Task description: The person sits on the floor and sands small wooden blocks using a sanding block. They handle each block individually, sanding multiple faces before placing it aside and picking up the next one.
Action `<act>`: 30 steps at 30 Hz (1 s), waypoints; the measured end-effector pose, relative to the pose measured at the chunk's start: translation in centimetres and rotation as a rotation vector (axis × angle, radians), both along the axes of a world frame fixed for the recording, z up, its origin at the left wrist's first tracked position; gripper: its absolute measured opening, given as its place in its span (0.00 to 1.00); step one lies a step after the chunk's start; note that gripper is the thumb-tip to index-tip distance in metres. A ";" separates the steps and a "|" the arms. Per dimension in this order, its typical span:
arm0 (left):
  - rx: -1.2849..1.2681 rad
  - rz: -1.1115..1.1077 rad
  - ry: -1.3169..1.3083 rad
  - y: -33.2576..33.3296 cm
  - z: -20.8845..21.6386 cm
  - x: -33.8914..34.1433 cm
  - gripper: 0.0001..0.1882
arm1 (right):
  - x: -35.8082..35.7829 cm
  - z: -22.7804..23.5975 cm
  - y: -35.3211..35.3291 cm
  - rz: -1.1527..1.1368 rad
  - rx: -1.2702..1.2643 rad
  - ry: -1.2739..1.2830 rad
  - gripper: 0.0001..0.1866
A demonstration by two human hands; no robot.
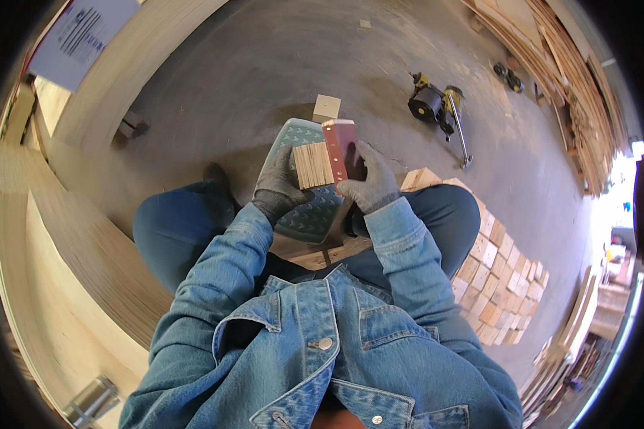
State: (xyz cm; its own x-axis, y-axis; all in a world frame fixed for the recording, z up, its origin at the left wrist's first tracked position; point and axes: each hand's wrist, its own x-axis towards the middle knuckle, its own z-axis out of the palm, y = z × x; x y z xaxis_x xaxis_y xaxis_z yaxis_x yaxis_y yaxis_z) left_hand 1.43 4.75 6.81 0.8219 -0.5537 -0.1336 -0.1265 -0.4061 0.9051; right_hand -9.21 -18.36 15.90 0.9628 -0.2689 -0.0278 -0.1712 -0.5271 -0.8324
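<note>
My gloved left hand (279, 187) is closed around a pale wooden block (313, 166) with a striped, grainy face. In my gloved right hand (374, 180) is a sanding block (342, 146), apparently wrapped in reddish-brown sandpaper with small light marks along its edge. The two blocks meet side by side, both held above a green-blue plastic stool (309, 222) with a patterned top. Just past the stool's far end stands another pale wooden block (326, 107). My palms and part of the sanding block's right side are hidden by the gloves.
Beside my right knee many small wooden blocks (497, 275) lie in rows. A yellow-and-black power tool (433, 104) rests on the floor ahead right. Stacked boards (562, 86) line the far right; a wide wooden panel (86, 236) runs along my left, near a metal cup (93, 400).
</note>
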 end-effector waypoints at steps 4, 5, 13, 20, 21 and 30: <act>-0.009 -0.106 -0.049 -1.9 2.3 -0.1 0.65 | -2.3 -0.1 1.7 0.030 -0.302 -0.058 0.48; -0.123 -0.048 -0.100 -1.1 -0.9 0.4 0.61 | -2.0 0.9 3.1 0.079 -0.338 0.000 0.47; -0.152 -0.067 -0.057 -1.9 -0.5 0.7 0.54 | -0.5 1.9 5.9 0.196 -0.685 0.226 0.42; 0.033 0.069 -0.227 -2.4 -2.4 0.0 0.46 | 4.1 1.2 6.3 0.095 -0.812 0.245 0.39; 0.023 0.082 -0.227 -2.5 -2.3 -0.1 0.46 | 5.4 1.7 6.3 0.076 -0.798 0.262 0.39; 0.096 0.088 -0.172 -1.9 -0.2 -0.2 0.51 | 4.1 1.5 7.0 0.161 -0.830 0.212 0.41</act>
